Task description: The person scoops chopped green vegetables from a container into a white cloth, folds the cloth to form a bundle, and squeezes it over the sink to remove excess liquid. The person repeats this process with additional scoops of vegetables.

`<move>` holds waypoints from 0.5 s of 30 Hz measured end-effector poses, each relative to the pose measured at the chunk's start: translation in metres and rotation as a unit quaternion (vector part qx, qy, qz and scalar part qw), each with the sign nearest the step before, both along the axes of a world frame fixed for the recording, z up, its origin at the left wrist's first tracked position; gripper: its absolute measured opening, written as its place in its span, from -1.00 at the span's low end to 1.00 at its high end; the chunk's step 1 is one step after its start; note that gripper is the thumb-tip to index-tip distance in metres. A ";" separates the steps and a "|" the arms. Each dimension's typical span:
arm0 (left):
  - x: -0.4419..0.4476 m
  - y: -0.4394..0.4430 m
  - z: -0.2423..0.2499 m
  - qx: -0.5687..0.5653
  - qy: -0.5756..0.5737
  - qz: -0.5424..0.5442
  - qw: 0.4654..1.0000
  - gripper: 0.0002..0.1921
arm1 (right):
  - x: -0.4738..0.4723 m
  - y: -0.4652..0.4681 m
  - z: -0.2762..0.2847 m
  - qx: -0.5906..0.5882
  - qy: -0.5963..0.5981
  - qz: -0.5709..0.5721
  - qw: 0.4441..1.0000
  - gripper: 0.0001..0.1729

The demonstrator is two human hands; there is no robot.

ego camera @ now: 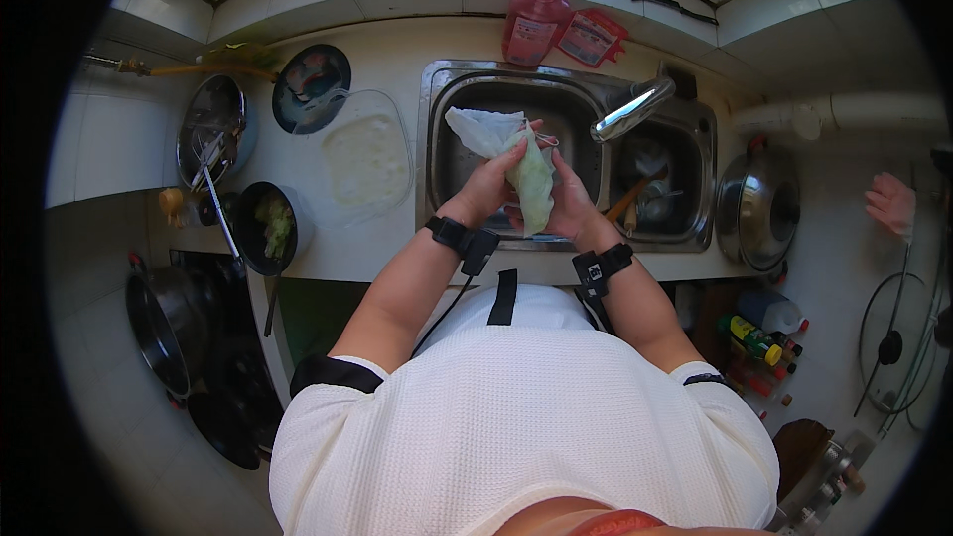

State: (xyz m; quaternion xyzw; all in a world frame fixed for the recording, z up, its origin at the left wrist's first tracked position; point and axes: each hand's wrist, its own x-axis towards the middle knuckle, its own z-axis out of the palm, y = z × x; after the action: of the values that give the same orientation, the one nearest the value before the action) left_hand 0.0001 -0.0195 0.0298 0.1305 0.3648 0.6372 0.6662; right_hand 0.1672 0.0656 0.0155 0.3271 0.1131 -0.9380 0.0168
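Note:
Over the left basin of a stainless steel sink (426,156), both hands are on a wet, white cloth bag (484,128) with pale green contents in its hanging part. My left hand (490,180) grips the bag at its middle, thumb on top. My right hand (569,197) lies against the bag's right side, palm turned up and fingers partly behind it; whether it grips is unclear. A thin white cord loops beside the fingertips. The chrome faucet (633,110) stands to the right of the hands.
Left of the sink are a clear plastic tray (408,156) with pale liquid, a pot (298,227) holding green pulp, and a dark patterned plate (335,74). A pink pump bottle (530,26) stands behind. The right basin (685,201) holds utensils; a lidded pan (756,205) is beside it.

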 end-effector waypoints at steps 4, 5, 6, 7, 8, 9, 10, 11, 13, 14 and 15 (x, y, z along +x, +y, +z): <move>-0.024 0.006 0.024 0.077 0.202 -0.132 0.967 -0.55 | 0.005 -0.001 0.001 -0.223 0.230 0.049 0.946 0.09; -0.027 0.007 0.028 0.075 0.204 -0.157 0.963 -0.57 | 0.007 -0.001 0.002 -0.164 0.226 0.064 0.958 0.08; -0.028 0.008 0.031 0.141 0.081 -0.149 0.975 -0.67 | 0.008 -0.002 0.004 -0.125 0.240 0.076 0.960 0.08; -0.027 0.008 0.033 0.181 0.019 -0.153 0.971 -0.68 | 0.010 -0.002 0.007 -0.110 0.288 0.080 0.948 0.07; -0.024 0.007 0.035 0.213 -0.041 -0.150 0.965 -0.70 | 0.008 -0.008 0.009 -0.063 0.287 0.068 0.953 0.04; -0.020 0.006 0.038 0.245 -0.100 -0.147 0.953 -0.71 | 0.004 -0.015 0.012 -0.086 0.324 0.065 0.940 0.03; -0.017 0.006 0.040 0.229 -0.106 -0.147 0.956 -0.72 | -0.001 -0.023 0.014 -0.108 0.354 0.070 0.926 0.03; -0.016 0.004 0.042 0.232 -0.096 -0.150 0.956 -0.71 | -0.004 -0.028 0.017 -0.118 0.372 0.079 0.917 0.03; -0.017 0.003 0.045 0.218 -0.059 -0.155 0.962 -0.68 | -0.007 -0.030 0.025 -0.167 0.390 0.082 0.902 -0.09; -0.014 0.002 0.045 0.208 -0.095 -0.140 0.963 -0.52 | -0.006 -0.031 0.030 -0.225 0.374 0.075 0.897 -0.13; -0.014 0.003 0.045 0.170 -0.084 -0.128 0.973 -0.48 | -0.007 -0.032 0.033 -0.283 0.356 0.067 0.888 -0.16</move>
State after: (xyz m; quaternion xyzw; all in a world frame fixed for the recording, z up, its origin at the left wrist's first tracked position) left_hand -0.0142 -0.0169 0.0747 0.2336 0.1738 0.6079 0.7386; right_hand 0.1606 0.0336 0.0482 -0.0560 -0.1373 -0.9803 0.1302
